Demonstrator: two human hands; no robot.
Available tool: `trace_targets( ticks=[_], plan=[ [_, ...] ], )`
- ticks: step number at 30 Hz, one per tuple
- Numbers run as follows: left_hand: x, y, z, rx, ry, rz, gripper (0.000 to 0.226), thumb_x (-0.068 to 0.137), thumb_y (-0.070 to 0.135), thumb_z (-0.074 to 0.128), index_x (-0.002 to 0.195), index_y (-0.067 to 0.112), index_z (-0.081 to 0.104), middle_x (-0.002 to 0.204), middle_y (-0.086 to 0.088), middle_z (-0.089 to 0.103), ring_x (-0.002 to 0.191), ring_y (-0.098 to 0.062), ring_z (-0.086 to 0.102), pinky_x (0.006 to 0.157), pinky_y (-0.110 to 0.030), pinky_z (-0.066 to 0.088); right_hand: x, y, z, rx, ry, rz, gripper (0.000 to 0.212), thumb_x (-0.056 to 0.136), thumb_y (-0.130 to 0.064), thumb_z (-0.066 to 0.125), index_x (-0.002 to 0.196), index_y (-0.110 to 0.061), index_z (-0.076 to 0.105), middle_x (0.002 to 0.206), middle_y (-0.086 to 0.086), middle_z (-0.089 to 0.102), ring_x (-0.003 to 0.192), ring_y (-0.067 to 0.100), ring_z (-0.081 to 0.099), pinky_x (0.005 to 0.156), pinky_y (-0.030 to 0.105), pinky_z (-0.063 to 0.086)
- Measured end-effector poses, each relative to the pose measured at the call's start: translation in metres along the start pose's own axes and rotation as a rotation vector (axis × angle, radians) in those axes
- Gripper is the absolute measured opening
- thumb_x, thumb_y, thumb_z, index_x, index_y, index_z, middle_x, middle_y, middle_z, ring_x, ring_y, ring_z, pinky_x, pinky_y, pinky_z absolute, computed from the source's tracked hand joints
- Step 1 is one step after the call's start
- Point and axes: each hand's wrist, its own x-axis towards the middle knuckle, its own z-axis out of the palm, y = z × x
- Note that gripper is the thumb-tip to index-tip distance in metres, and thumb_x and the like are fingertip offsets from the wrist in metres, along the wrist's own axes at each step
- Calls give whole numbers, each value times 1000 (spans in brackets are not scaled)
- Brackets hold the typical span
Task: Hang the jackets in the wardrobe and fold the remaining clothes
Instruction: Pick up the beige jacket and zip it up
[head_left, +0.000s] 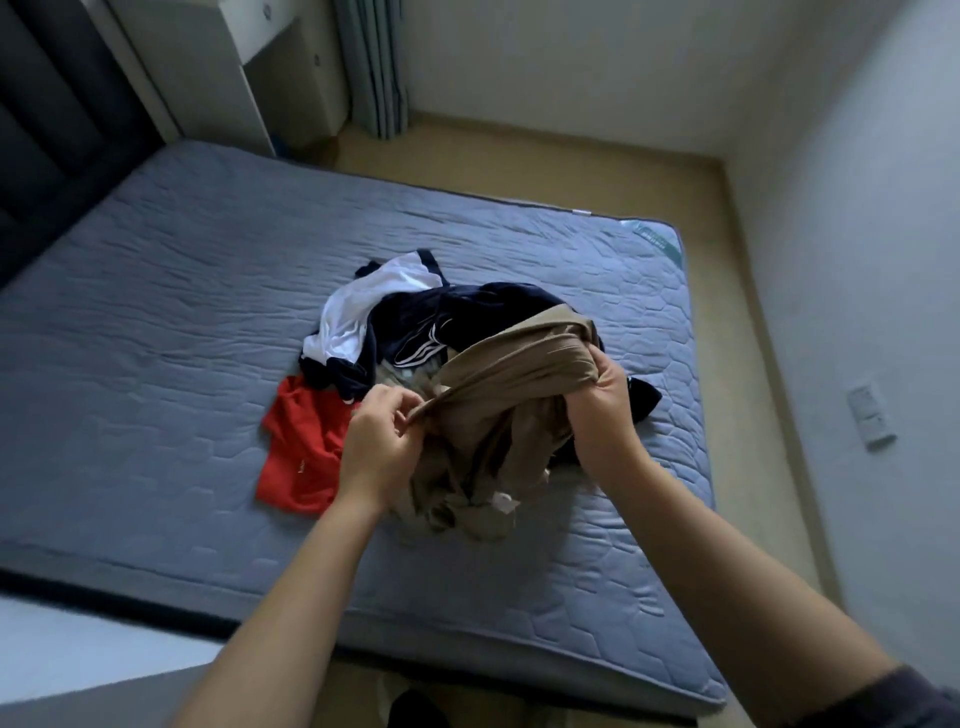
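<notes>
Gripping tan garment: left hand pinches edge, right hand clutches bunched end.

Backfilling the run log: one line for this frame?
phase: sorting pile | left hand: pinches tan garment | right hand: grips tan garment | red garment, white garment, navy garment: on mattress

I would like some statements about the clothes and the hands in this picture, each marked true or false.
1. Both the left hand and the right hand hold the tan garment. True.
2. The red garment lies on the floor. False: it lies on the mattress.
3. The white garment lies farther from the camera than the red garment. True.
4. The navy garment hangs on a hanger. False: it lies crumpled on the mattress.
</notes>
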Motion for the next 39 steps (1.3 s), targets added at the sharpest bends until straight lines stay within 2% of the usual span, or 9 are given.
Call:
trace_targets(
  ticks=[7, 12, 19, 22, 27, 30, 32, 34, 39],
  plan=[
    [-41, 78, 38, -19, 68, -147, 26, 89, 29, 46, 64, 23, 45, 59, 10, 50, 63, -15, 46, 53, -19, 31, -24, -94, -76, 4, 11, -118, 23, 82, -15, 55, 72, -27, 73, 69, -9, 68, 67, 4, 61, 62, 21, 52],
    [-38, 164, 20, -27, 305, 115, 15, 93, 11, 50, 84, 18, 61, 76, 4, 62, 69, -9, 49, 61, -11, 35, -29, -125, -158, -370, -50, -157, 21, 83, -4, 66, 85, -25, 68, 73, -16, 71, 70, -3, 62, 65, 13, 48],
    [-34, 299, 14, 195, 29, 576, 19, 81, 15, 49, 92, 15, 65, 76, 2, 66, 72, -19, 61, 66, -30, 45, -36, -155, -168, -825, -474, -118, 28, 76, -11, 76, 87, -29, 58, 63, -12, 64, 51, -9, 52, 50, 9, 39],
    [-29, 316, 28, 245, -82, 628, 8, 81, 25, 62, 83, 18, 65, 68, 3, 64, 65, -19, 59, 62, -30, 46, -39, -162, -157, -849, -392, -233, 26, 87, -18, 66, 62, -20, 59, 58, -9, 50, 53, -1, 40, 55, 25, 35],
    [-24, 261, 47, 485, -296, 511, 20, 73, 35, 60, 70, 16, 62, 65, 3, 60, 66, -20, 60, 59, -32, 42, -31, -206, -178, -611, -70, -280, 23, 85, 0, 48, 63, -1, 54, 61, 2, 41, 60, 12, 37, 55, 30, 29],
    [-27, 216, 60, 60, -374, 102, 24, 77, 32, 59, 57, 21, 60, 59, 8, 50, 61, -8, 45, 61, -29, 30, -29, -223, -192, -444, 76, -291, 17, 82, 9, 42, 69, 8, 54, 64, 6, 42, 62, 15, 36, 55, 28, 27],
    [-23, 198, 56, -78, -316, -25, 22, 89, 23, 62, 76, 7, 70, 74, 1, 59, 74, -12, 50, 69, -27, 36, -26, -227, -210, -382, 117, -249, 17, 83, 12, 42, 79, 16, 57, 70, 8, 46, 66, 17, 38, 55, 27, 29],
    [-12, 210, 44, -130, -212, 22, 17, 93, 12, 56, 94, 6, 72, 83, 3, 68, 80, -5, 59, 72, -18, 45, -26, -221, -222, -455, 57, -172, 22, 83, 14, 43, 89, 11, 63, 72, 8, 54, 66, 16, 45, 56, 24, 36],
    [9, 317, 40, 8, -190, 391, 25, 86, 24, 48, 62, 18, 55, 59, 2, 54, 63, -8, 47, 61, -27, 38, -45, -172, -184, -620, -583, 124, 49, 80, 11, 64, 117, -19, 52, 72, -8, 65, 59, -2, 56, 57, 11, 43]
  ],
)
